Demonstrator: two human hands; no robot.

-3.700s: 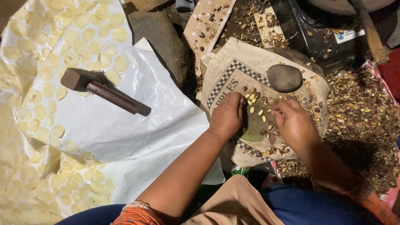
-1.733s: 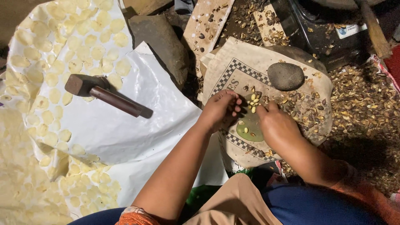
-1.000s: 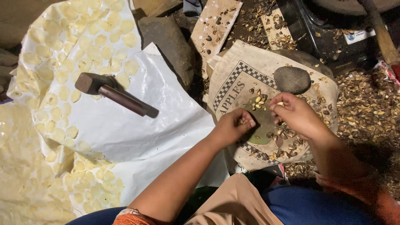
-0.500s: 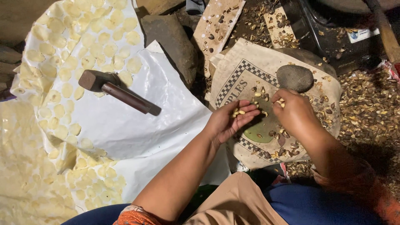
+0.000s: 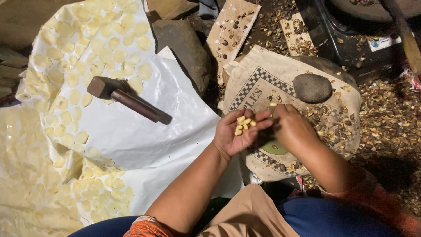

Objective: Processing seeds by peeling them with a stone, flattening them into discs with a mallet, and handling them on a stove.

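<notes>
A wide white plastic sheet (image 5: 131, 145) covers the ground on the person's left, strewn with pale flattened discs (image 5: 66, 118) laid out singly and in rows; a printed paper sack (image 5: 258, 83) is spread on the right, and loose brown shells (image 5: 386, 118) litter the ground beyond it; a large flat rock (image 5: 184, 48) lies between sheet and sack at the far side; a wooden-handled hammer (image 5: 127, 98) rests on the sheet, its long axis running from the head at far left down toward the hands, well apart from both; a smooth rounded grey stone (image 5: 312, 87) sits on the sack, just beyond the right hand and nearer to it than to the left; a greenish flat surface (image 5: 274, 148) shows on the sack beneath the two hands.

The left hand (image 5: 237, 134) is turned palm up and cupped loosely, cradling a small heap of pale yellow peeled kernels (image 5: 243, 125) in the hollow of the palm, fingers half curled around them rather than clenched; the right hand (image 5: 293, 127) lies just beside it, knuckles up, its fingertips meeting the left fingertips at the edge of the heap; whether it pinches a kernel I cannot tell, since the fingers hide their own undersides; one stray kernel (image 5: 272, 104) lies on the sack just above the point where the hands meet.
</notes>
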